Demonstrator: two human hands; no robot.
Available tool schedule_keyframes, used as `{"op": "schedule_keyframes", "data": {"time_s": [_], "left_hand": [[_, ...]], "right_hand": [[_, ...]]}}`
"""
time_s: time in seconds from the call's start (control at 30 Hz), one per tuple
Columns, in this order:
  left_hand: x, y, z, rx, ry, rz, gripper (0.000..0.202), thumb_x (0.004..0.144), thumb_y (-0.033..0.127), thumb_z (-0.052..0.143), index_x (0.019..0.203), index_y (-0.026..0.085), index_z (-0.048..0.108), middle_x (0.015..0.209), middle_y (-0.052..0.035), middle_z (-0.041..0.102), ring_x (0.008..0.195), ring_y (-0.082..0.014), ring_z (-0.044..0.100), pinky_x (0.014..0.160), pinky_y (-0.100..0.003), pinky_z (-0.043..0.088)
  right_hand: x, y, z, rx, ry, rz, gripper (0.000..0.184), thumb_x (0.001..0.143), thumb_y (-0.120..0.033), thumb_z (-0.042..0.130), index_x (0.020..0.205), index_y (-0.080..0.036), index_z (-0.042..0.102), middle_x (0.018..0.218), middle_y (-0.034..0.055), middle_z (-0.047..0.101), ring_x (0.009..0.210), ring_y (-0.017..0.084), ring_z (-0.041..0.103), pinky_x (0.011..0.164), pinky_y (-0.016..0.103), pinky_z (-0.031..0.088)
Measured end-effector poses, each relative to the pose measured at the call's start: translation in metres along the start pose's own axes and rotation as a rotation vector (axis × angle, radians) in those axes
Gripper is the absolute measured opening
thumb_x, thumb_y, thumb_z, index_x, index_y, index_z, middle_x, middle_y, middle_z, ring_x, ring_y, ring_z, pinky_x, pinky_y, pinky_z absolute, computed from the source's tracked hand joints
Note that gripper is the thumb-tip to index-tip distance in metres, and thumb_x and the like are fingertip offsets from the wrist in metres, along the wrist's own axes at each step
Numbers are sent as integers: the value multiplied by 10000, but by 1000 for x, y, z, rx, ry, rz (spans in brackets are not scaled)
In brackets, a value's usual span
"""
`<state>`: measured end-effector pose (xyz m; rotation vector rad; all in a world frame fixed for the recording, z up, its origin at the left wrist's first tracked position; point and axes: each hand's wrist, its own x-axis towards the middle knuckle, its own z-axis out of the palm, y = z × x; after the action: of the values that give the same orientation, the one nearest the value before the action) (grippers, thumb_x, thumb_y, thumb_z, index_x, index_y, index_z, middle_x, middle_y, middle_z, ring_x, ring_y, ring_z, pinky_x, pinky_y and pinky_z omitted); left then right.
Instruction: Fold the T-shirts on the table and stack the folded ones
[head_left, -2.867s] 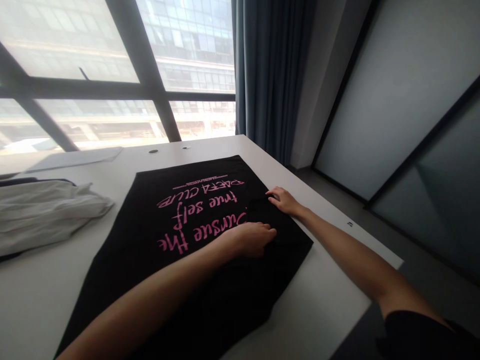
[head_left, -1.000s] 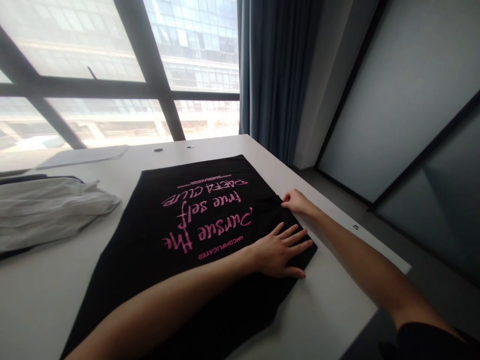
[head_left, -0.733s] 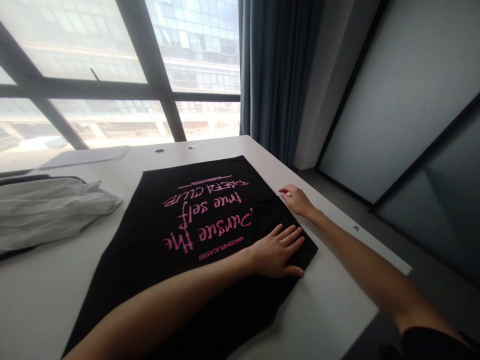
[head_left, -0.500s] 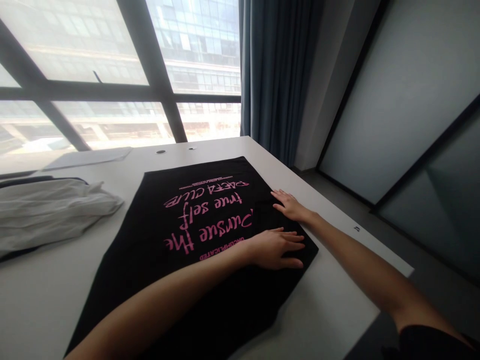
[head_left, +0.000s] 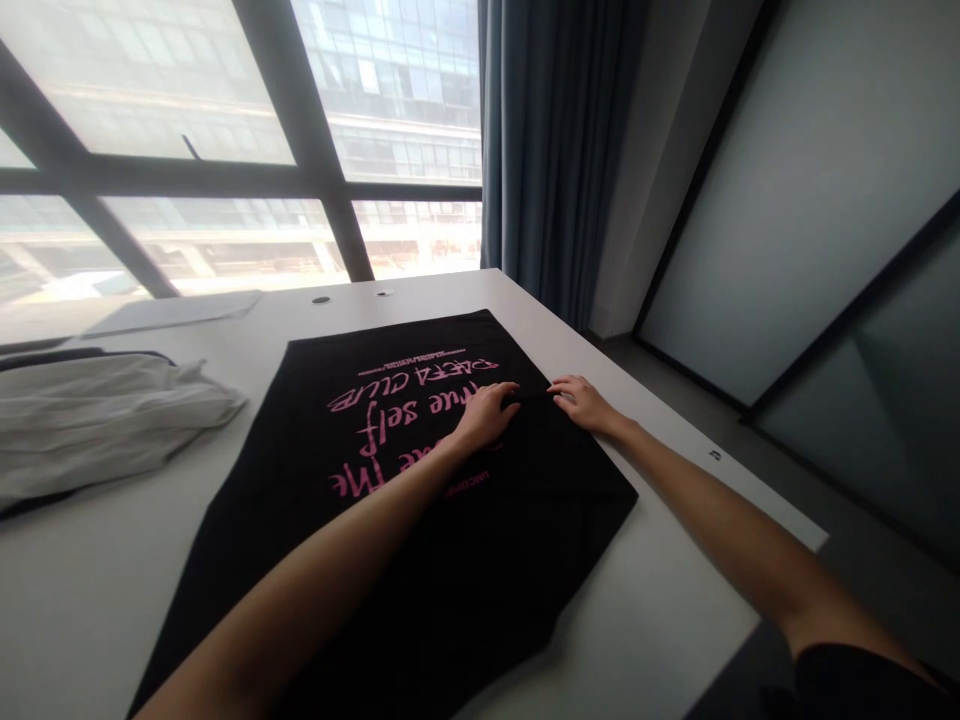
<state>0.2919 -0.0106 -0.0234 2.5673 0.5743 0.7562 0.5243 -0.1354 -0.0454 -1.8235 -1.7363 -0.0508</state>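
A black T-shirt [head_left: 390, 560] with pink lettering lies flat on the white table [head_left: 660, 620], its print upside down to me. My left hand [head_left: 487, 412] rests on the shirt near its right side, fingers curled down onto the cloth at the edge of a folded-in sleeve. My right hand [head_left: 581, 403] lies just to the right of it on the same fold, fingers bent and touching the fabric. The two hands are almost side by side. Whether either hand pinches the cloth is hidden by the fingers.
A heap of white cloth [head_left: 97, 425] lies at the table's left. A thin flat sheet [head_left: 172, 312] sits near the window [head_left: 225, 150]. A blue curtain [head_left: 555, 150] hangs beyond the far right corner. The table's right edge drops to the floor.
My left hand lay flat near the shirt's lower right corner; it has slid up and left along the shirt to meet the right hand. The right hand has barely moved.
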Motion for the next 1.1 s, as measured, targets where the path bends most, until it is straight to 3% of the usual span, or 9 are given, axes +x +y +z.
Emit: {"op": "schedule_keyframes", "data": {"time_s": [0.2,0.33,0.4,0.5,0.57,0.73,0.87,0.97,1.1], "left_hand": [[6,9,2,-241,80,52,368,821,64,627,1152,219,678,1000,-23,584,901,-165,624,861,-299,537],[5,10,2,-270,101,-94,313,802,36,602,1064,180,696,1041,-46,541,799,-139,614,801,-303,567],[3,12,0,-176,93,-82,310,803,40,608,1072,169,692,1115,-74,539,895,-177,628,883,-355,562],[-3,29,-8,-22,120,111,336,864,65,563,1154,191,677,1246,-95,545,1146,-244,572,1052,-424,475],[-10,48,-13,6,37,298,350,921,91,504,1201,219,669,1259,-82,580,1181,-234,563,1080,-409,447],[-36,87,-10,-25,-419,682,407,1015,312,509,1414,243,549,1461,-82,541,1393,-259,445,1188,-437,309],[-48,87,-1,-7,-602,673,597,1030,434,475,1577,263,308,1627,-67,317,1527,-289,195,1232,-534,156],[-49,83,0,5,-625,653,647,1021,479,474,1595,273,258,1644,-61,268,1535,-278,162,1239,-528,115],[-48,83,-1,12,-618,664,682,1003,502,498,1595,260,261,1652,-66,234,1533,-284,165,1240,-535,94]], "right_hand": [[-1,-1,-2,3,-18,12,271,920,-282,561,1129,-224,723,1261,94,661,1207,262,564,1087,461,418],[-2,-3,-2,1,-19,8,274,920,-300,567,1132,-210,716,1271,105,656,1213,271,562,1089,466,416],[-2,-4,-2,-6,-21,5,273,917,-303,572,1134,-218,713,1274,101,655,1213,273,562,1084,468,421],[-2,-6,-2,-25,-22,-2,278,916,-294,569,1151,-225,703,1265,98,657,1204,270,567,1074,465,429],[-2,-7,-2,-35,-21,-12,300,918,-286,566,1181,-212,689,1263,108,656,1202,268,568,1070,457,432],[-3,-7,0,-41,-15,-7,313,930,-271,554,1210,-193,670,1286,121,647,1220,268,560,1079,460,422],[-2,-14,-6,-7,-16,6,296,927,-257,563,1191,-185,677,1281,123,653,1218,261,570,1086,442,419],[-1,-26,-23,12,33,61,269,922,-254,570,1153,-185,689,1234,114,675,1182,245,595,1066,401,435],[-20,-50,-65,-6,32,296,261,913,-291,582,1120,-179,693,1001,82,727,885,202,671,850,317,507]]}}
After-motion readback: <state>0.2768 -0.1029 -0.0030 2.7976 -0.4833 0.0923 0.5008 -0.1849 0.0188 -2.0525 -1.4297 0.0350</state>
